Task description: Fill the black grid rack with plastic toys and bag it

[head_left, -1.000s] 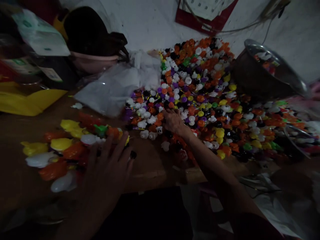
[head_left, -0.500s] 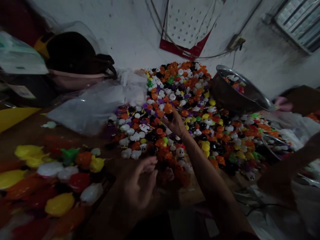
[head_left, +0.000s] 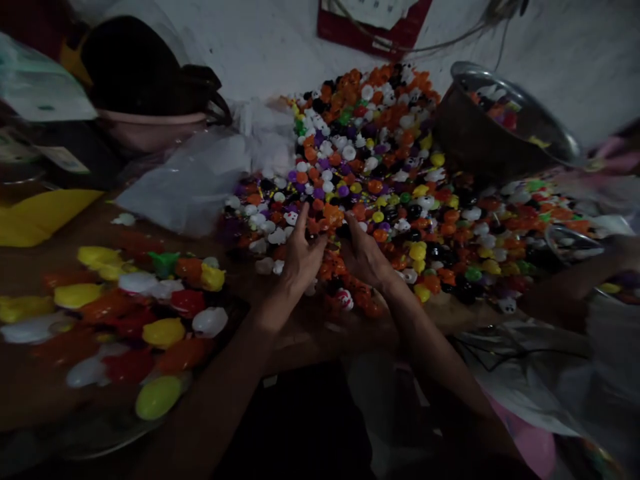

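Observation:
A large heap of small shiny plastic figures [head_left: 347,152] in orange, white, black, purple, yellow and green covers the table in front of me. At its near edge my left hand [head_left: 303,259] reaches in, fingers stretched and thumb apart. Opposite it, my right hand [head_left: 369,257] has its fingers extended, palm turned toward the left hand. Between the two hands lie orange figures [head_left: 332,216]; whether the fingertips touch them I cannot tell. Just below the hands, more orange pieces and a red-and-white figure [head_left: 344,299] sit near the table edge.
Bigger yellow, red, white and orange pieces [head_left: 164,332] lie at left. Behind them are a clear plastic bag [head_left: 173,190] and a pink basin [head_left: 150,130]. A tilted metal pot [head_left: 493,137] holds figures at right. Another person's arm [head_left: 575,277] reaches in from the right.
My left hand has moved forward and up to the heap's near edge, its fingers opening out. My right hand has shifted slightly right, away from an orange figure. The view has tilted down.

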Action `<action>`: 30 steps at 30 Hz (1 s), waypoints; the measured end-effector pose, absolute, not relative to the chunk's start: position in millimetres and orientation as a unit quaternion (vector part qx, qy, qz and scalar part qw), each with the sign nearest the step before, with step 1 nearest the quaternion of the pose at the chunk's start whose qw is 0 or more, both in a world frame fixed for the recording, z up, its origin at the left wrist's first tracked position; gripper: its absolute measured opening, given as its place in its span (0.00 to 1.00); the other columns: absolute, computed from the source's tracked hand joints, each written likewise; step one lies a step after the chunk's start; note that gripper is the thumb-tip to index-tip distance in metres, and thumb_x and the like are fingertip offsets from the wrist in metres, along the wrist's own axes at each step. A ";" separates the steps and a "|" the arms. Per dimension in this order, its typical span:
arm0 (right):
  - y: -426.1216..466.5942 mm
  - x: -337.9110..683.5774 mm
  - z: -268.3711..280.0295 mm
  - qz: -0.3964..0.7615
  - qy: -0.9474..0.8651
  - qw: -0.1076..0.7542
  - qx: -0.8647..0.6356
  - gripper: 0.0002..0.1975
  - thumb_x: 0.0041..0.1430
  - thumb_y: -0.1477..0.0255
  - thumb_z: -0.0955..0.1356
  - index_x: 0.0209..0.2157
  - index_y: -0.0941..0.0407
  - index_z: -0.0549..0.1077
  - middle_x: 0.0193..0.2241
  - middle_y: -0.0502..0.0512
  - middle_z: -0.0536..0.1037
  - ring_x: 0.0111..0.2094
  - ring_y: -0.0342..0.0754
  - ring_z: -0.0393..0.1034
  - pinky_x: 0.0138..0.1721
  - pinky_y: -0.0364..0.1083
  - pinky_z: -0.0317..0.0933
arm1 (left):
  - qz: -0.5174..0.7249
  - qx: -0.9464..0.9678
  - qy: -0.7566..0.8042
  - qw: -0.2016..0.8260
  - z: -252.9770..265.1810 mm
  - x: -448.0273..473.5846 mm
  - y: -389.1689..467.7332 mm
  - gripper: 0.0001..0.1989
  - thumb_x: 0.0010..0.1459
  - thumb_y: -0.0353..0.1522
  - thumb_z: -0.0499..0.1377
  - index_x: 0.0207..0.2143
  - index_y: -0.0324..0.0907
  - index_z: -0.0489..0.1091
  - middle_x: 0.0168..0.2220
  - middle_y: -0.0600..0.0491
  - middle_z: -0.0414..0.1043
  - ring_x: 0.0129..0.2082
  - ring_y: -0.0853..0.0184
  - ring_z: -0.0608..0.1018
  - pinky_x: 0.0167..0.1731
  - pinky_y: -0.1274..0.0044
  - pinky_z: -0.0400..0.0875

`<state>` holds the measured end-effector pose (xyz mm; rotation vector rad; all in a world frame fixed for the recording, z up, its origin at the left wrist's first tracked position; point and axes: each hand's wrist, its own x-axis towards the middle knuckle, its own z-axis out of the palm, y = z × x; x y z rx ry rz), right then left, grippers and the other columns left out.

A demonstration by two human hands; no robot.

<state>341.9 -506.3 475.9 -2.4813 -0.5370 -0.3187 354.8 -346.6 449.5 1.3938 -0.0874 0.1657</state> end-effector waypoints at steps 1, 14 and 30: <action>-508.0 334.9 477.7 -0.116 -0.197 0.291 -0.929 0.34 0.66 0.73 0.58 0.70 0.69 0.50 0.57 0.77 0.73 0.54 0.60 0.73 0.55 0.61 0.69 | 0.076 0.644 -0.056 0.759 452.8 350.1 -345.4 0.30 0.54 0.34 0.66 0.60 0.49 0.68 0.66 0.49 0.66 0.58 0.59 0.76 0.50 0.74 0.74; -440.3 252.6 450.5 -0.056 -0.221 0.471 -0.852 0.19 0.68 0.67 0.66 0.58 0.55 0.74 0.44 0.58 0.81 0.44 0.52 0.77 0.46 0.49 0.71 | -0.049 0.655 0.000 0.754 474.0 269.5 -266.6 0.24 0.50 0.43 0.70 0.48 0.42 0.75 0.33 0.55 0.77 0.17 0.77 0.69 0.15 0.82 0.61; -357.5 275.7 381.0 -0.037 -0.146 0.642 -0.751 0.17 0.61 0.56 0.71 0.33 0.57 0.78 0.32 0.54 0.80 0.35 0.48 0.72 0.39 0.46 0.66 | 0.143 0.951 -0.185 0.202 502.8 233.1 -169.7 0.15 0.70 0.34 0.52 0.53 0.51 0.73 0.60 0.58 0.75 0.68 0.54 0.67 0.68 0.53 0.59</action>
